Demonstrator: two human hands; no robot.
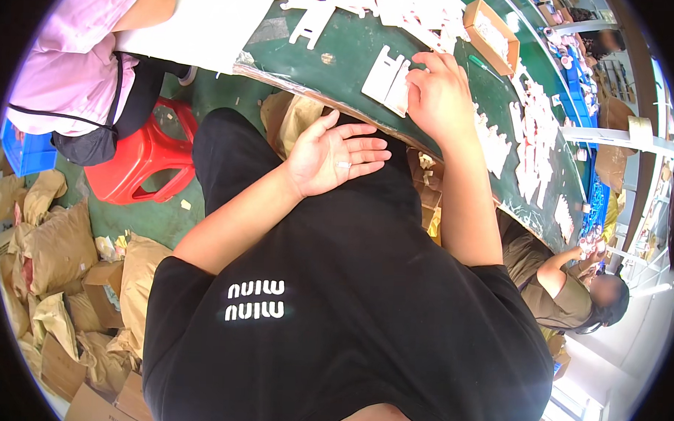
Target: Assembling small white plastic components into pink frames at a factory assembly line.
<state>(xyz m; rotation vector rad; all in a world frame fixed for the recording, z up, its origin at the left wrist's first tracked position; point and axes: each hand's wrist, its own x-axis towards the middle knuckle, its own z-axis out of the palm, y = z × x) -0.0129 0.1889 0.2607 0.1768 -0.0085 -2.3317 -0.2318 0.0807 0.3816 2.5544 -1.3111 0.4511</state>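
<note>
The left hand (328,157) is turned palm up over the person's lap, just beside the near edge of the counter (290,60). Its fingers are loosely extended and slightly apart, gripping nothing; a small pale band or scrap shows on one of them, and which it is cannot be told. The right hand (443,95) is over the counter with its fingers bent, right beside some flat white pieces (386,78) near the edge. Whether it grips one of them cannot be told, as the hand hides the fingertips' undersides.

More white parts (532,143) lie heaped along the counter to the right, and others are spread at the far side. A cardboard box (514,56) stands beyond the right hand, with a green-handled tool (477,62) near it. To the left, a person in pink (74,82) is beside a red stool (142,159), and brown sacks (57,245) are piled on the floor.
</note>
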